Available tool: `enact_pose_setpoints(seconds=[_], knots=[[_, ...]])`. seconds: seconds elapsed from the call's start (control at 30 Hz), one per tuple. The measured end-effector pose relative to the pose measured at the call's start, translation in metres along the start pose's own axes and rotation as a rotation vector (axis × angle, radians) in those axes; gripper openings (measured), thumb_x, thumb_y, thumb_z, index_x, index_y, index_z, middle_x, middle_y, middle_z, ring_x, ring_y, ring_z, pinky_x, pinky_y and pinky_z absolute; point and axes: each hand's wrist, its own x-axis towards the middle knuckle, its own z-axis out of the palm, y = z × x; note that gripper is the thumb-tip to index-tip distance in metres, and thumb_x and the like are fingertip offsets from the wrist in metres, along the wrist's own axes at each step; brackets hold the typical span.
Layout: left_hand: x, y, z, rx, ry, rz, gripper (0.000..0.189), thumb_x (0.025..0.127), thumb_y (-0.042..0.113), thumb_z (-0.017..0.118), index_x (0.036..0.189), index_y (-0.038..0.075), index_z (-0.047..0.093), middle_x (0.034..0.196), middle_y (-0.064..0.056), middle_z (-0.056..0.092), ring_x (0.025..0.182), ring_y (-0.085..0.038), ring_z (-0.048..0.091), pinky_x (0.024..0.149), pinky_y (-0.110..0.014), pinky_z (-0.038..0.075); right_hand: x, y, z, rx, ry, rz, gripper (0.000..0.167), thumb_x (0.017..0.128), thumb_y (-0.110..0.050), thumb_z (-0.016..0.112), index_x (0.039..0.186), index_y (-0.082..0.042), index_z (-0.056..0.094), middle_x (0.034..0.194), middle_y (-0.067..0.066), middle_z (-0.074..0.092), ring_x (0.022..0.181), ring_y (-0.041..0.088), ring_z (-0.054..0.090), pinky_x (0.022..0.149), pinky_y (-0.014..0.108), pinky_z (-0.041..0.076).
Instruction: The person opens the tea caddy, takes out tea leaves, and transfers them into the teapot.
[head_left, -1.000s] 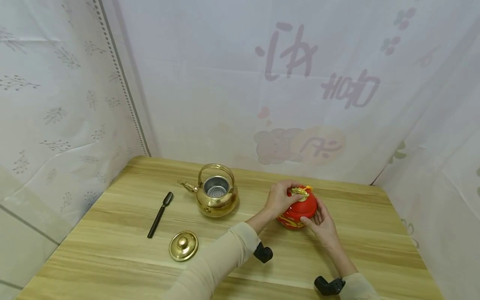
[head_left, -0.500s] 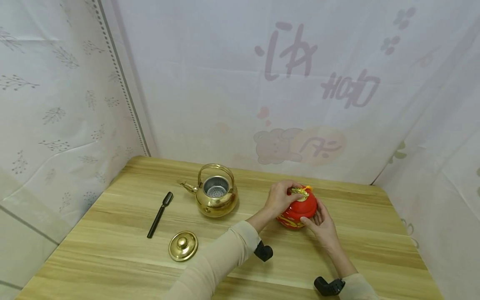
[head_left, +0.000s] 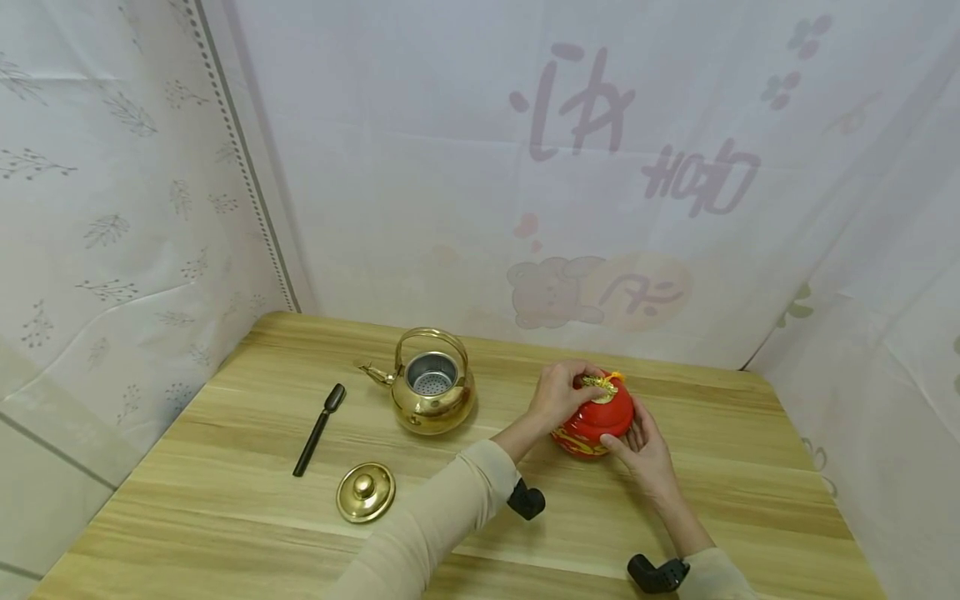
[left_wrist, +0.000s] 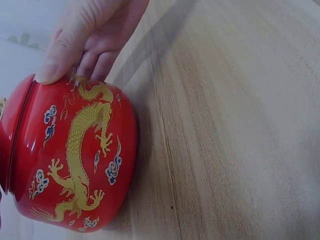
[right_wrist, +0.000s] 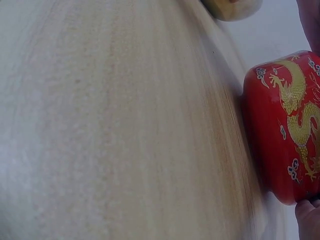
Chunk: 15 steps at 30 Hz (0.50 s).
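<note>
A round red jar with a gold dragon and small clouds stands on the wooden table. Its red lid sits on top, with a dark seam running between lid and body in the left wrist view. My left hand reaches across and pinches the lid's gold knob, which has a yellow cord tied to it. With thumb in front and fingers behind, my right hand grips the jar's right side. Its thumb presses close below the seam.
Left of the jar stands a gold teapot, uncovered, with a perforated strainer inside. Its gold lid lies nearer the front. A dark tea scoop lies farther left. Printed curtains hang close behind the table.
</note>
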Motion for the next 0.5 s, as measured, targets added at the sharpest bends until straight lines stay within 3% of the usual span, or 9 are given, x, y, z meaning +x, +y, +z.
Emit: enact_pose_setpoints(seconds=[0.5], knots=[[0.0021,-0.0007,-0.0039,-0.038,-0.025,-0.003,0.017,0.079,0.022,0.076,0.094,0.015,0.074,0.088,0.005,0.071,0.069,0.002,0.050,0.061,-0.011,0.041,0.0008,0.0018,0.0000,-0.010,0.005,0.002,0.087,0.089,-0.011,0.065,0.151,-0.003,0.004,0.157,0.013,0.010,0.144,0.027,0.013,0.113,0.038,0.017]])
